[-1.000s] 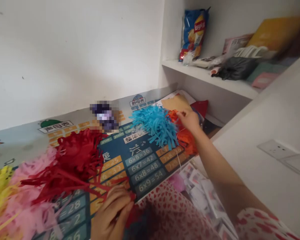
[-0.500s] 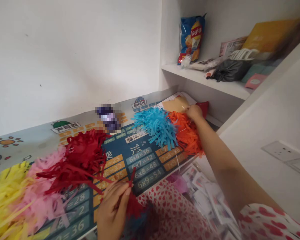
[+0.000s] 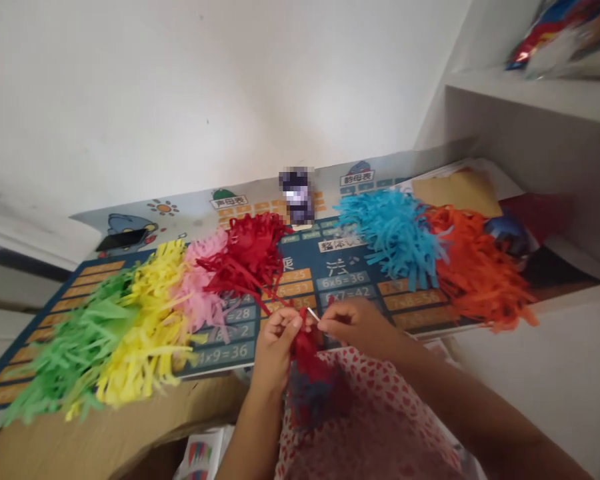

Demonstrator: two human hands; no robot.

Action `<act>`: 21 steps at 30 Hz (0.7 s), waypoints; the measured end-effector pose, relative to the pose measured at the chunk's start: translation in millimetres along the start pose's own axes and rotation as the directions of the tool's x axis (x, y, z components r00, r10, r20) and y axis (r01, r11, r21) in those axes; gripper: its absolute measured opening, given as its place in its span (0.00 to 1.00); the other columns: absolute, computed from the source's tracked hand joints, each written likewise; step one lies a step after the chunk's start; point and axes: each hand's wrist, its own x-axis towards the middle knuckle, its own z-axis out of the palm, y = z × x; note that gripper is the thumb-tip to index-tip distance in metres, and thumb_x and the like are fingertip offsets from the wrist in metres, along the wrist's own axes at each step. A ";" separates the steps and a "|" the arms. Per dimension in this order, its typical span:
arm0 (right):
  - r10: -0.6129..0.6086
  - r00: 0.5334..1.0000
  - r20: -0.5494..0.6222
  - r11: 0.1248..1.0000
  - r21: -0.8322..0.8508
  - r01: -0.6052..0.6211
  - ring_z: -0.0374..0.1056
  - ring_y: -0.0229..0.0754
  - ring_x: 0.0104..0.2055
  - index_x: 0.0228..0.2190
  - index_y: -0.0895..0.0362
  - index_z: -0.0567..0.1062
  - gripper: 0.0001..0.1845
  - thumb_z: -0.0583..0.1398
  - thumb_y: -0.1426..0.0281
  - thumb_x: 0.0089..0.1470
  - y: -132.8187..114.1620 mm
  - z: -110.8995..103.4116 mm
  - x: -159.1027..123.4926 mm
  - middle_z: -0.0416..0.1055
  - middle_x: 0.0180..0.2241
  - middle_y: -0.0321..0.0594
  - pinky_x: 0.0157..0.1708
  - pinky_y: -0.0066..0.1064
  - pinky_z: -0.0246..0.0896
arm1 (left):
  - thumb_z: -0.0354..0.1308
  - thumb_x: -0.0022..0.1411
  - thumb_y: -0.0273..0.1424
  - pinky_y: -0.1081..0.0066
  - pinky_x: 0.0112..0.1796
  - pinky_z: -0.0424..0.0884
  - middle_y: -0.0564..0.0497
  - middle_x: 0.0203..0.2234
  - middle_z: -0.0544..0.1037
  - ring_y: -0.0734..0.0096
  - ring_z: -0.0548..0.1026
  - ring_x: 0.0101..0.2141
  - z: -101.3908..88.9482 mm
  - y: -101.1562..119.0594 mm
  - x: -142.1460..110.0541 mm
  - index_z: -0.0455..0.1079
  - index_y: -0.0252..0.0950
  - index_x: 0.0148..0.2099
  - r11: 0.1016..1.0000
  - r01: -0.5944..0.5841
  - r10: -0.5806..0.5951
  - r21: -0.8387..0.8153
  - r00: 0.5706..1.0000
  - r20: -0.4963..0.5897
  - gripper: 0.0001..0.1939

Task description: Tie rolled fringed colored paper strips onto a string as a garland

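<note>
"What have they got there?"

"A red tassel, held just off the middle of the desk's front edge, over the lap. Below, it runs into a bluish blur I can't make out."

"And the hands?"

"Close together. The left hand is closed on the tassel's top; the right hand pinches a white strand beside it. Whether the two are tied, I can't tell."

"Looks flimsy."

"Light and limp, I'd say, like crepe paper. It shouldn't slip, but a single strip could tear if tugged. I'd hold it where the strips gather, as the left hand does, and leave the fringe alone. The strand looks thin; fingertips suit it."

"And the rest of the fluff?"

"Much the same stuff, I'd guess. Nearest is the red bunch, strips trailing toward the front edge. Left of it come the pink bunch, the yellow bunch, then the green bunch near the left front corner. Toward the right end, the blue bunch touches the orange bunch."

"Lift those by the middle?"

"Probably, though the fringe hides where they gather."
</note>
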 end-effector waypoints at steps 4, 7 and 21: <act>-0.006 1.000 0.019 0.998 -0.061 0.007 0.60 0.32 0.21 0.19 0.57 0.75 0.12 0.60 0.70 0.52 3.6 6.2 10.0 0.69 0.18 0.32 0.21 0.23 0.50 | 0.68 0.53 0.38 0.78 0.27 0.67 0.55 0.22 0.75 0.77 0.71 0.23 -8.0 1.6 -1.5 0.68 0.35 0.31 0.990 0.049 -0.047 -0.133 0.999 0.016 0.14; 0.003 1.000 0.031 0.996 -0.085 0.000 0.60 0.32 0.21 0.20 0.58 0.74 0.11 0.59 0.69 0.52 1.5 8.7 10.7 0.69 0.19 0.32 0.22 0.23 0.50 | 0.69 0.51 0.38 0.77 0.28 0.68 0.55 0.21 0.74 0.77 0.71 0.23 -10.5 2.0 -0.9 0.68 0.34 0.30 0.982 0.069 -0.068 -0.177 0.998 0.008 0.15; 0.123 0.987 0.106 0.988 0.082 -0.132 0.62 0.32 0.21 0.31 0.58 0.75 0.10 0.64 0.64 0.49 4.9 6.9 13.0 0.69 0.20 0.31 0.23 0.23 0.53 | 0.64 0.58 0.37 0.73 0.33 0.70 0.53 0.26 0.77 0.72 0.75 0.29 -9.7 3.5 -3.9 0.74 0.37 0.32 0.921 -0.200 0.189 0.334 0.980 0.064 0.08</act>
